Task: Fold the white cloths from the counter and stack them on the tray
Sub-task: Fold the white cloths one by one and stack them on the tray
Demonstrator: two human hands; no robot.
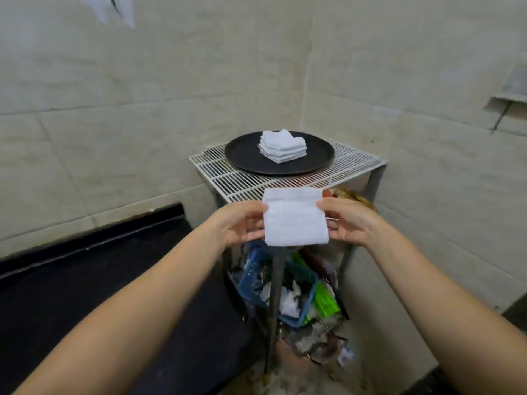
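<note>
I hold a folded white cloth point(293, 216) in the air in front of me, just before the wire rack's near edge. My left hand point(242, 223) pinches its left edge and my right hand point(349, 222) pinches its right edge. Beyond it a round black tray point(242, 155) rests on the rack, carrying a stack of several folded white cloths point(282, 146) near its middle.
The tray sits on a white wire rack point(228, 178) on metal legs in a tiled corner. Under the rack a blue basket point(253, 277) holds clutter and green packets. A black counter point(85, 280) runs along the left wall.
</note>
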